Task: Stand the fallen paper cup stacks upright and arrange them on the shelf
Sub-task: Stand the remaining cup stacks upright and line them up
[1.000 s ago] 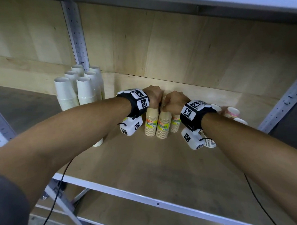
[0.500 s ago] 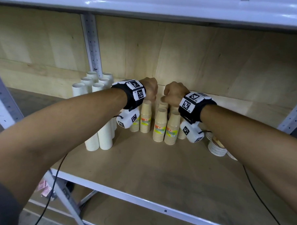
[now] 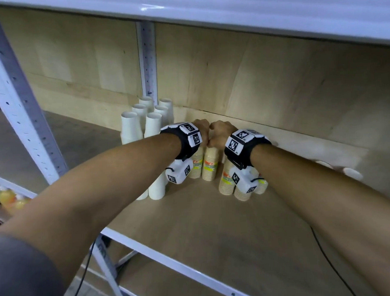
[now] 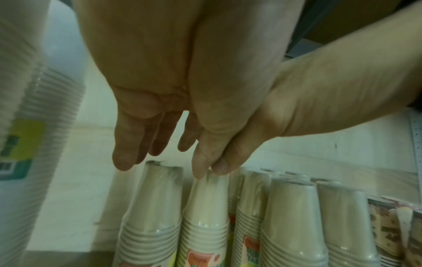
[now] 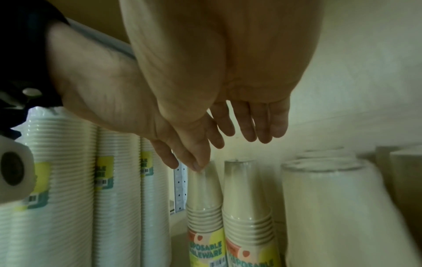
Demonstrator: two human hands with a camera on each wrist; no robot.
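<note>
Several tan paper cup stacks (image 3: 210, 167) with colour labels stand upside down in the middle of the wooden shelf (image 3: 215, 236). My left hand (image 3: 202, 127) and right hand (image 3: 220, 133) hover side by side just above them, knuckles touching. In the left wrist view my left hand (image 4: 160, 144) has straight fingers pointing down, its thumb on the top of one tan stack (image 4: 205, 198). In the right wrist view my right hand (image 5: 228, 135) is the same, thumb tip on that tan stack (image 5: 203, 189). Neither hand grips anything.
Tall white cup stacks (image 3: 153, 127) stand upright at the left, by the rear post (image 3: 146, 60). Fallen white cups (image 3: 351, 173) lie at the right behind my right forearm. Patterned cups (image 4: 388, 225) lie right of the tan stacks. An upper shelf (image 3: 250, 11) hangs low overhead.
My hands parted slightly half a second ago and have now come back together above the tan stacks. The head view has shifted, showing more of the left side.
</note>
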